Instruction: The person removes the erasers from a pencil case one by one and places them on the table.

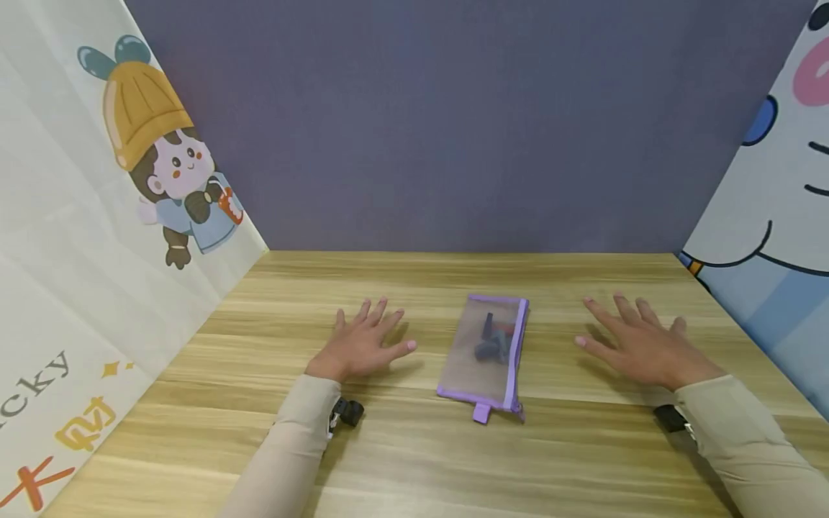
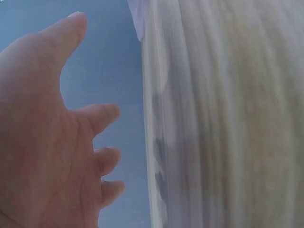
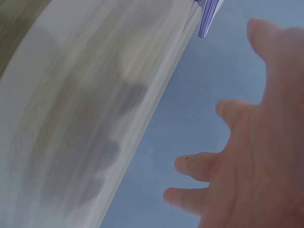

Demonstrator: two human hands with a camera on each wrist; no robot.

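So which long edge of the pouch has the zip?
The long edge of the pouch that faces the right hand: a pale zip strip runs along it, puller at its near end. The edge facing the left hand shows no zip.

The contents (image 1: 495,348) of the purple pouch (image 1: 463,352) are blurred by its mesh; I cannot identify them. My wrist views crop the pouch to a sliver. Well left of the pouch, lettering (image 1: 32,383) is cut off; well right, a cartoon print (image 1: 790,158) likewise. My sleeves (image 1: 275,457), flanking the pouch, are cut off too.
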